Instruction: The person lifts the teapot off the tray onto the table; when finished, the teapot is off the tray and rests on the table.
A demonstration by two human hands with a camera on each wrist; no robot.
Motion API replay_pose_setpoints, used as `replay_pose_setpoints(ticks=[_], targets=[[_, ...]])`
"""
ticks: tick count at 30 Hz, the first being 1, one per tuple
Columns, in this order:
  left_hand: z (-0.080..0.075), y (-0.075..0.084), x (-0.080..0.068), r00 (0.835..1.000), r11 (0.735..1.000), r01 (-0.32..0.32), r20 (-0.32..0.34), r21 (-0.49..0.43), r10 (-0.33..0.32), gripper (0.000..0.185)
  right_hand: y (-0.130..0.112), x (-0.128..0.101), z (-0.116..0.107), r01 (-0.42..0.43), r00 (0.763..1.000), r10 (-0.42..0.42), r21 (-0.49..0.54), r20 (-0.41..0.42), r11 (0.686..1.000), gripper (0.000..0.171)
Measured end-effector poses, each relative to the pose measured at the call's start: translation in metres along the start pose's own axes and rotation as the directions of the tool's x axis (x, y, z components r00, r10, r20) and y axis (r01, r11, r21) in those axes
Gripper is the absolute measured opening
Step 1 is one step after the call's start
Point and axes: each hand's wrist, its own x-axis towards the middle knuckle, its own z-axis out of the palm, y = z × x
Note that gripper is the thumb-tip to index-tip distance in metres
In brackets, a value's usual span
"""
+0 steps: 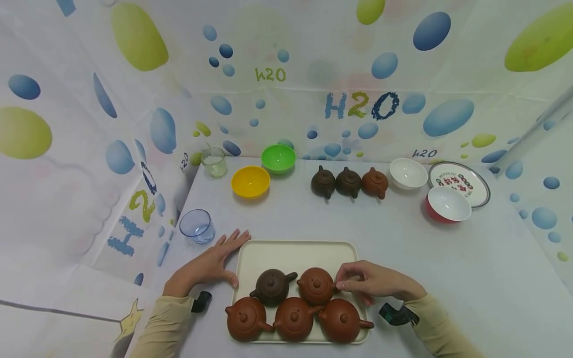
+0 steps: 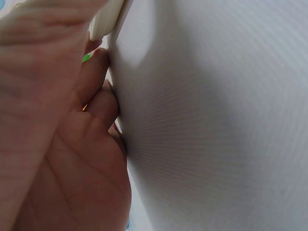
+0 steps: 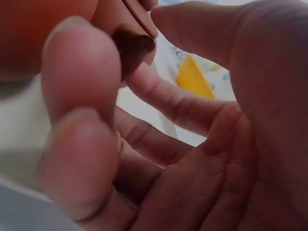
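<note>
**Five teapots on a tray, both hands at its edges**

The worktop [image 1: 277,219] fills most of the left wrist view as a plain white blur, so nothing useful shows there. On it sits a cream tray [image 1: 286,253], partly covered by five clay teapots. The reddish-brown teapot [image 1: 316,286] in the back row, right side, is round with a knobbed lid; its handle is hidden behind fingers. The right wrist view is blurry, showing only a brown stub between fingertips. The left hand [image 1: 210,266] lies flat with fingers spread, resting on the worktop against the tray's left edge. The right hand [image 1: 373,281] pinches that teapot's handle.
</note>
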Motion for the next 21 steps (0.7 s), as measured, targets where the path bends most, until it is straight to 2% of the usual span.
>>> replay_pose_setpoints(ticks=[8,21], targets=[[0.0005,0.0004,0.0003,1.0,1.0,0.001,-0.007,0.006,-0.001,0.127,0.0083,0.008,0.0068,0.01,0.999,-0.013,0.057,0.053,0.998,0.03],[0.0018,-0.002,-0.0002,1.0,1.0,-0.011,-0.023,0.019,0.011,0.128,0.0084,0.0093,0.0106,0.002,1.0,-0.002,0.066,0.002,0.998,0.034]])
